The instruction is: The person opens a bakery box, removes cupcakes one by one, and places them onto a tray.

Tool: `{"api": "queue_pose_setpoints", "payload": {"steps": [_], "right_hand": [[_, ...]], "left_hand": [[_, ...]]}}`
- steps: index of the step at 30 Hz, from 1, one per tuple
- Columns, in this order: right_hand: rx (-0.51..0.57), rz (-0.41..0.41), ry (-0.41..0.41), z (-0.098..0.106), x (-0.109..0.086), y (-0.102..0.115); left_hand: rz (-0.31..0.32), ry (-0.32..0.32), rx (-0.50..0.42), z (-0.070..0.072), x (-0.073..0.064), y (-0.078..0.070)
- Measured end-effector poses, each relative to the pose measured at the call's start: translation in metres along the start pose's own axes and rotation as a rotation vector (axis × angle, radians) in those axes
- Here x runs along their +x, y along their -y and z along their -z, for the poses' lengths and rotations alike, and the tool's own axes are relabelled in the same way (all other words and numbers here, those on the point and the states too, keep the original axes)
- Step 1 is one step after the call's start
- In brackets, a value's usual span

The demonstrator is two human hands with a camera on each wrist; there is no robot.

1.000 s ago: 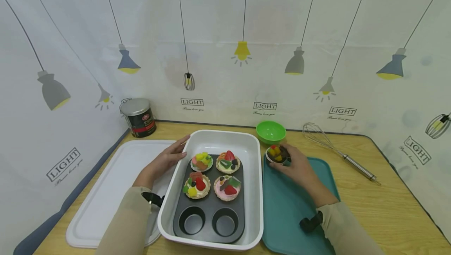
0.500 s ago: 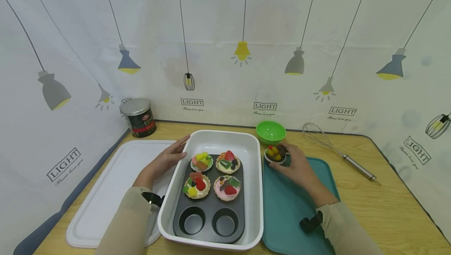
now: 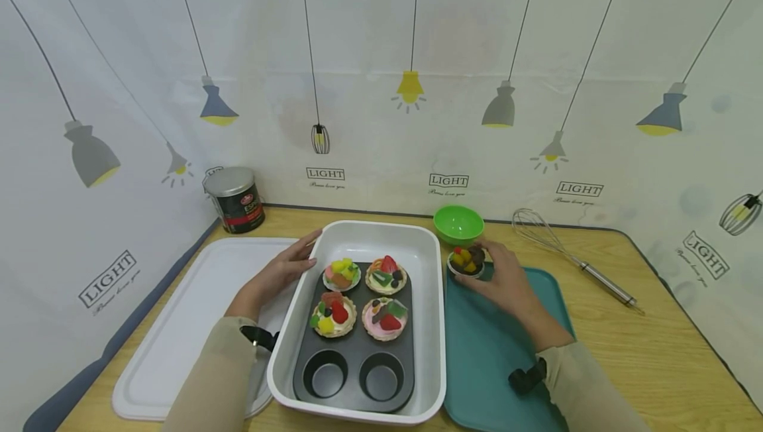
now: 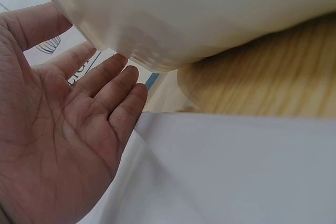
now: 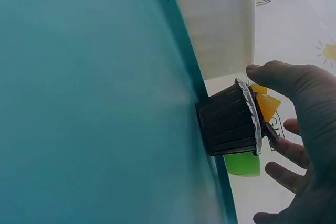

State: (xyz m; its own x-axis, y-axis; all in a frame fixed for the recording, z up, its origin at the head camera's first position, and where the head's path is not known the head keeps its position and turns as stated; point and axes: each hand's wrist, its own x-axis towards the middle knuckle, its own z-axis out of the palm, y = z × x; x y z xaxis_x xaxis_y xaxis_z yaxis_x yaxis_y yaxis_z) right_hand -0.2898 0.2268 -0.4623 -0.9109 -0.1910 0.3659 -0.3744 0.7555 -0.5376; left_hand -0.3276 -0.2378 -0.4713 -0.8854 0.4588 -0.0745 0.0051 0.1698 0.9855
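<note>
A cupcake (image 3: pixel 463 263) in a dark cup with a silver rim, topped with yellow and dark brown pieces, stands on the far left corner of the teal tray (image 3: pixel 489 346). Around its right side are the spread thumb and fingers of my right hand (image 3: pixel 503 279); in the right wrist view the fingertips are right at the topping and the cup's sides (image 5: pixel 228 121) are uncovered. My left hand (image 3: pixel 277 279) rests with extended fingers against the left wall of the deep white pan (image 3: pixel 286 346). Inside that pan, several fruit tarts (image 3: pixel 384 318) sit in a dark muffin tin (image 3: pixel 354 385).
Behind the cupcake stands a green bowl (image 3: pixel 457 223). A whisk (image 3: pixel 572 256) lies at the right back, and a dark can with a silver lid (image 3: pixel 235 200) stands at the back left. A white tray (image 3: pixel 191 326) lies left of the pan, partly under it.
The cupcake has settled more level and turned slightly, with more of its brown topping showing as my right fingers loosened around it. My left hand and the pan have stayed put.
</note>
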Motion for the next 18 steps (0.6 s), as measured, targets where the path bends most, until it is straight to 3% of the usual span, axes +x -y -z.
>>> {"api": "queue_pose_setpoints", "payload": {"steps": [11, 18], "right_hand": [[0.009, 0.025, -0.001, 0.012, 0.002, 0.012], [0.067, 0.064, 0.025, 0.025, 0.001, 0.038]], "left_hand": [[0.027, -0.022, -0.012, 0.0, 0.001, 0.001], [0.015, -0.012, -0.026, 0.0, 0.001, 0.001]]}}
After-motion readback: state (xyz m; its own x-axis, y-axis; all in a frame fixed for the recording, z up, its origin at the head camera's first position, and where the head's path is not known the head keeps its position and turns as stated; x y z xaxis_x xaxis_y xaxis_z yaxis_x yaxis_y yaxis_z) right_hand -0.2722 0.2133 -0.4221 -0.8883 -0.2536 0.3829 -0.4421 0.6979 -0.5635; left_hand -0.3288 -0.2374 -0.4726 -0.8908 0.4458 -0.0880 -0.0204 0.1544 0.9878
